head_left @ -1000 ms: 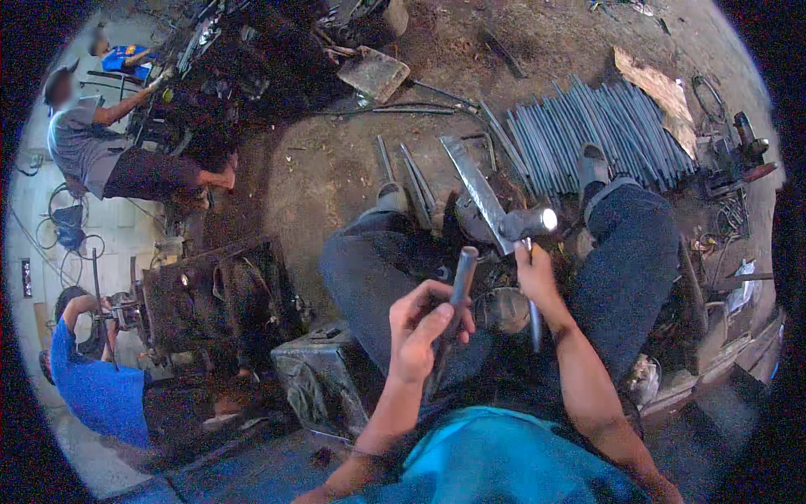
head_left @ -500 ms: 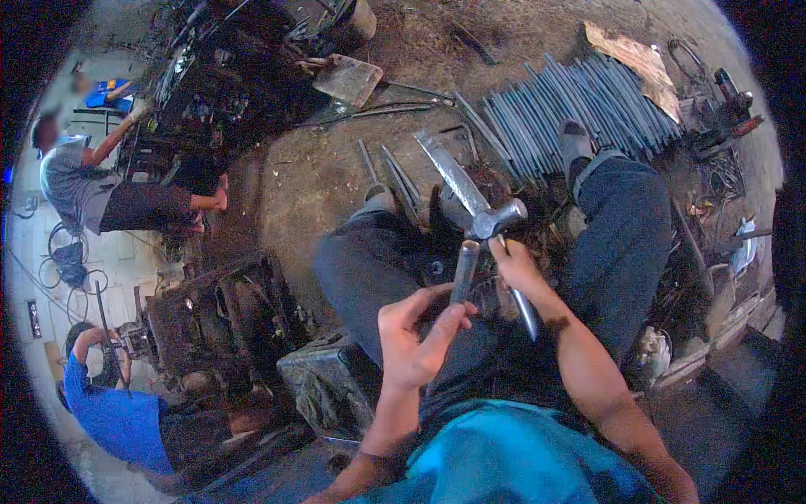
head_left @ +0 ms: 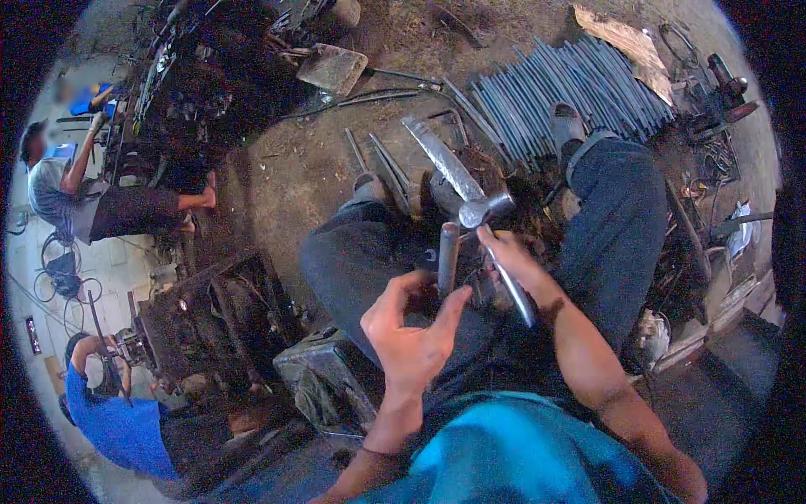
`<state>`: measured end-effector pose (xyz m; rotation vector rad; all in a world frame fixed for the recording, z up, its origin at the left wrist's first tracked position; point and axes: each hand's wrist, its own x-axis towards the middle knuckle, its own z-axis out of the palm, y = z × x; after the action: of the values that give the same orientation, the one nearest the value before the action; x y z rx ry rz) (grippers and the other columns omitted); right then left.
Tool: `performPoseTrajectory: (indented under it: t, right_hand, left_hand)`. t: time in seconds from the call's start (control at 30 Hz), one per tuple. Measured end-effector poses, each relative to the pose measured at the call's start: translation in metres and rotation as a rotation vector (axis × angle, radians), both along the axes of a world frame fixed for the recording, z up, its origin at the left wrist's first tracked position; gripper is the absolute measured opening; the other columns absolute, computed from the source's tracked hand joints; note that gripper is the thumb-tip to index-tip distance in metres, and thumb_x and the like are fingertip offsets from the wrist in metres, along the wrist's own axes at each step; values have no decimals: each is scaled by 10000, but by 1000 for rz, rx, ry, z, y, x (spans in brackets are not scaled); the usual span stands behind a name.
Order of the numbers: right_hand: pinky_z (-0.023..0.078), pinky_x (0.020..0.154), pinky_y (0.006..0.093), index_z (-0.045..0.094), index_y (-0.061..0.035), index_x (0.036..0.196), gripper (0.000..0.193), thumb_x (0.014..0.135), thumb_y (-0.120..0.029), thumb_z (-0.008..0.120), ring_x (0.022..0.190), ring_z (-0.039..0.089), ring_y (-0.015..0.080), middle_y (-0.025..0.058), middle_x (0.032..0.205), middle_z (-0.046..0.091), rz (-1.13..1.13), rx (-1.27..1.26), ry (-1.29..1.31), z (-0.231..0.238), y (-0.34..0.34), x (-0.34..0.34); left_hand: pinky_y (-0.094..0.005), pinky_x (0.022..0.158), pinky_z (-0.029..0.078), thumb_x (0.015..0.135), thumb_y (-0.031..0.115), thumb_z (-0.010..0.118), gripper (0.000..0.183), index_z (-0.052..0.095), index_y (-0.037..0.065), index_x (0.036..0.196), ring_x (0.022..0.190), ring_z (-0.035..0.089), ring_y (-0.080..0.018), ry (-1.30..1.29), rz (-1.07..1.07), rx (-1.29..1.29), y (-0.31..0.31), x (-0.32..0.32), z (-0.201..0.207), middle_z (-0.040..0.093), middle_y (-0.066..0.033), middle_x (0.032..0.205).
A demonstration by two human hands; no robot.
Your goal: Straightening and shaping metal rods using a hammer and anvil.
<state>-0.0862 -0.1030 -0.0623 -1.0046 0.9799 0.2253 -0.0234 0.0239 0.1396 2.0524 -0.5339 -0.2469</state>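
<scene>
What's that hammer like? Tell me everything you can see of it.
The hammer looks all metal, silvery grey and shiny. Its stout head has a blunt, rounded end facing right; the slim, straight handle slants from the head toward the lower right. The person's right hand grips the handle close below the head, leaving the far end bare. In the view, the head overlaps the near end of a long flat metal strip; whether they touch, I can't tell.

- Metal rod (head_left: 448,256): grey, round, near upright, top end free; lower part hidden by left hand (head_left: 413,336).
- Hammer (head_left: 487,208): shiny metal head and handle, tilted, handle in right hand (head_left: 514,259), head just beside rod's top.
</scene>
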Motion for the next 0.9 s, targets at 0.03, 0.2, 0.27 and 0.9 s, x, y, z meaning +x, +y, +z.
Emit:
performPoseTrajectory:
  t: [0.03, 0.2, 0.27, 0.9]
  right_hand:
    - [400, 373, 296, 516, -72, 818, 464, 885, -531, 511, 420, 488, 139, 33, 600, 508, -4, -29, -6, -2, -2, 0]
    - [400, 374, 291, 497, -84, 771, 458, 886, -528, 509, 422, 491, 132, 18, 562, 491, -30, -147, -41, 3, -6, 1]
    - [400, 398, 292, 515, -82, 776, 446, 890, -514, 506, 436, 494, 133, 19, 566, 494, -34, -154, -23, 8, -8, 1]
    - [371, 343, 323, 526, -30, 871, 411, 914, -437, 485, 409, 485, 147, 45, 565, 501, -154, -202, -1, -5, -16, 3]
  left_hand:
    - [-252, 603, 485, 647, 107, 819, 304, 625, -25, 841, 638, 598, -113, -14, -6, 6, -1, 1, -1, 651, -90, 728]
    - [-257, 602, 484, 636, 110, 824, 318, 625, -22, 846, 628, 597, -128, 2, 6, 46, -6, 7, -8, 646, -92, 731]
    - [-262, 597, 483, 632, 110, 824, 320, 624, -19, 846, 620, 596, -139, -6, 5, 58, -9, 10, -9, 641, -92, 730]
    - [-287, 509, 398, 636, 140, 809, 341, 519, 14, 764, 547, 480, -142, -224, 45, 176, -31, 1, -12, 522, -61, 637]
